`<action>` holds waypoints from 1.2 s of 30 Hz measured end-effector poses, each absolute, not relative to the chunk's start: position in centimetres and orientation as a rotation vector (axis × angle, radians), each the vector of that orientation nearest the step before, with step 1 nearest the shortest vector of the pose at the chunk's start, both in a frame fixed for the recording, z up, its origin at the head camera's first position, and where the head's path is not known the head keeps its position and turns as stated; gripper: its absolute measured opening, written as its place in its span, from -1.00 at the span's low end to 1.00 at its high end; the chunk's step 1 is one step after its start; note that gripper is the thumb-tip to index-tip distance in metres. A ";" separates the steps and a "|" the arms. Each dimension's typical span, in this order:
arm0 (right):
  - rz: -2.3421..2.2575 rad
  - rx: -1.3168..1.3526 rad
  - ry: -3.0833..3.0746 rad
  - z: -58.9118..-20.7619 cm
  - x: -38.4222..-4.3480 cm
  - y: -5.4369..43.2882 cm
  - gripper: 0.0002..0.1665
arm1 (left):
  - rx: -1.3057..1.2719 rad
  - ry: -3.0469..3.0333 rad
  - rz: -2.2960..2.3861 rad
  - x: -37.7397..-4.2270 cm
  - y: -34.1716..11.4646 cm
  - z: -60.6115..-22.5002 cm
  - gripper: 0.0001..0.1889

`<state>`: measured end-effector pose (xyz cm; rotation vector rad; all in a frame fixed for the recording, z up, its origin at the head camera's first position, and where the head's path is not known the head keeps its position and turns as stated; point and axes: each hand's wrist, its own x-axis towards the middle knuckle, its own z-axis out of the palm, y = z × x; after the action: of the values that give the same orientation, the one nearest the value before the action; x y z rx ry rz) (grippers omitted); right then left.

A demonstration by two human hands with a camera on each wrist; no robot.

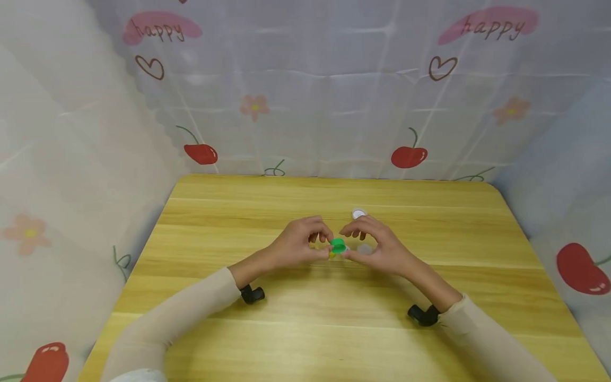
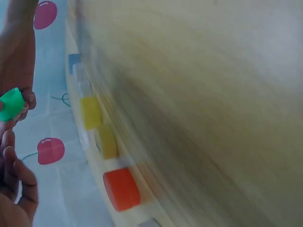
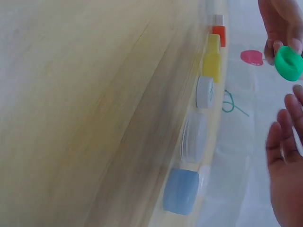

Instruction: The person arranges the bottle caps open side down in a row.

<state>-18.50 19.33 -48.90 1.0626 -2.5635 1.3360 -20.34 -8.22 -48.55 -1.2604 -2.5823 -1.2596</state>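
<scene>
A green bottle cap (image 1: 338, 245) is up between the two hands, its hollow side showing in the right wrist view. My left hand (image 1: 305, 241) pinches it at its left edge with thumb and fingertips. Around the cap's other side is my right hand (image 1: 382, 246), its thumb tip right at the cap's lower edge. The right fingers arch loosely above with a gap, and in the right wrist view these fingers (image 3: 283, 137) stand spread apart from the cap. Behind the hands, a yellow cap (image 3: 211, 67) and a white printed cap (image 3: 205, 92) lie on the table.
Along the wooden table (image 1: 296, 339) runs a row with a red cap (image 2: 121, 189), a clear ridged lid (image 3: 193, 137) and a blue cap (image 3: 181, 191). Farther back lies a white round lid (image 1: 359, 213). A printed curtain (image 1: 305, 122) hangs behind the table.
</scene>
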 end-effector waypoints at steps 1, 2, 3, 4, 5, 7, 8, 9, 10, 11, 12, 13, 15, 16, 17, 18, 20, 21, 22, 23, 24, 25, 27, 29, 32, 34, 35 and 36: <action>1.395 1.043 -2.589 -49.0 -18.5 19.4 -0.64 | -1.295 -2.531 -1.146 -20.3 -8.2 -48.5 -0.88; 1.452 1.031 -2.616 -49.0 -18.5 19.5 -0.70 | -1.328 -2.475 -1.053 -20.3 -8.2 -48.5 -0.87; 1.509 1.022 -2.645 -49.1 -18.5 19.5 -0.76 | -1.352 -2.420 -0.959 -20.4 -8.2 -48.5 -0.86; 1.567 1.017 -2.672 -49.1 -18.5 19.5 -0.79 | -1.372 -2.367 -0.873 -20.4 -8.2 -48.6 -0.85; 1.619 1.013 -2.700 -49.1 -18.5 19.5 -0.80 | -1.390 -2.320 -0.809 -20.4 -8.2 -48.6 -0.84; 1.716 1.015 -2.745 -49.2 -18.5 19.5 -0.78 | -1.420 -2.233 -0.711 -20.5 -8.2 -48.8 -0.81; 1.755 1.020 -2.756 -49.3 -18.5 19.4 -0.76 | -1.430 -2.195 -0.672 -20.5 -8.2 -48.9 -0.81; 1.791 1.023 -2.758 -49.3 -18.4 19.4 -0.75 | -1.435 -2.166 -0.645 -20.5 -8.1 -48.9 -0.80; 1.823 1.021 -2.757 -49.3 -18.4 19.3 -0.75 | -1.438 -2.141 -0.629 -20.6 -8.1 -49.0 -0.79; 1.854 1.017 -2.751 -49.3 -18.3 19.3 -0.74 | -1.439 -2.119 -0.617 -20.5 -8.0 -48.9 -0.79; 1.883 1.016 -2.740 -49.3 -18.3 19.2 -0.74 | -1.439 -2.101 -0.609 -20.5 -8.0 -48.9 -0.79; 1.911 1.017 -2.726 -49.3 -18.3 19.1 -0.74 | -1.437 -2.084 -0.605 -20.5 -8.0 -48.9 -0.80; 1.959 1.014 -2.703 -49.3 -18.2 19.0 -0.75 | -1.434 -2.056 -0.601 -20.4 -7.9 -48.7 -0.80; 1.988 1.014 -2.689 -49.3 -18.2 18.9 -0.75 | -1.433 -2.046 -0.599 -20.4 -7.8 -48.7 -0.80; 2.018 1.013 -2.677 -49.3 -18.2 18.9 -0.75 | -1.433 -2.039 -0.598 -20.3 -7.8 -48.6 -0.80; 2.043 1.013 -2.669 -49.3 -18.2 18.8 -0.75 | -1.432 -2.036 -0.603 -20.2 -7.9 -48.6 -0.79; 2.090 1.009 -2.653 -49.4 -18.3 18.6 -0.75 | -1.429 -2.038 -0.627 -20.2 -8.0 -48.6 -0.78; 2.114 1.006 -2.640 -49.4 -18.3 18.6 -0.74 | -1.427 -2.046 -0.644 -20.2 -8.1 -48.6 -0.77; 2.123 1.002 -2.630 -49.4 -18.4 18.5 -0.74 | -1.424 -2.059 -0.662 -20.2 -8.2 -48.6 -0.77; 2.134 0.997 -2.619 -49.4 -18.4 18.4 -0.75 | -1.417 -2.076 -0.686 -20.2 -8.3 -48.6 -0.76; 2.133 0.995 -2.608 -49.4 -18.4 18.3 -0.76 | -1.410 -2.095 -0.716 -20.1 -8.4 -48.7 -0.76; 2.123 0.996 -2.594 -49.5 -18.4 18.3 -0.78 | -1.400 -2.120 -0.754 -20.1 -8.4 -48.8 -0.76; 2.056 0.993 -2.589 -49.5 -18.3 18.2 -0.83 | -1.380 -2.181 -0.850 -19.9 -8.5 -48.9 -0.77; 1.945 0.984 -2.598 -49.6 -18.1 18.0 -0.90 | -1.353 -2.255 -0.986 -19.7 -8.5 -49.0 -0.77; 1.719 0.985 -2.593 -49.6 -17.6 17.9 -0.87 | -1.294 -2.365 -1.222 -19.1 -8.5 -49.1 -0.77; 1.593 1.000 -2.556 -49.5 -17.3 17.8 -0.80 | -1.245 -2.422 -1.346 -18.9 -8.4 -49.2 -0.76; 1.540 1.015 -2.532 -49.5 -17.2 17.7 -0.77 | -1.224 -2.441 -1.391 -18.8 -8.4 -49.3 -0.76; 1.493 1.033 -2.505 -49.5 -17.2 17.7 -0.74 | -1.204 -2.456 -1.422 -18.7 -8.4 -49.3 -0.76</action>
<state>-17.19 17.70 -49.49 1.0329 -2.5052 1.4932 -18.68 -8.42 -49.30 -1.2041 -2.4560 -1.4222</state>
